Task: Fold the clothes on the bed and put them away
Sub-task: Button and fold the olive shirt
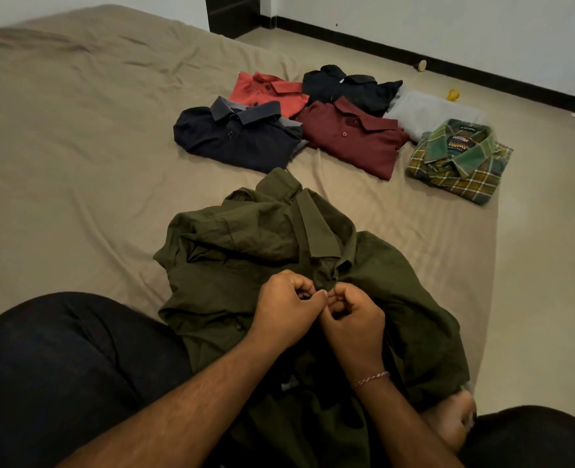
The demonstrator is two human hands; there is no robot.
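We are looking down at an olive-green shirt [245,265] lying crumpled on the bed [77,146], close to its near edge and partly draped over our lap. We are holding both hands together at the shirt's front opening, just below the collar: the left hand [284,307] is curling its fingers and pinching the fabric edge, and the right hand [355,320], wearing a thread bracelet [370,380] at the wrist, is pinching the same spot from the other side, so the two thumbs are nearly touching. What exactly sits between the fingertips is too small for us to tell. The bulk of the shirt is spreading beyond and to either side of the hands. Its long axis is running from the near edge of the bed towards the far edge, with the collar end pointing away from us and the lower part trailing back under our forearms. Towards the far right part of the bed we are seeing folded garments set close together: a navy shirt [235,140], an orange-red shirt [266,92], a black shirt [347,87], a maroon shirt [353,136], a pale grey garment [428,113] and a green plaid shirt [461,160] nearest the right edge, all well apart from the hands.
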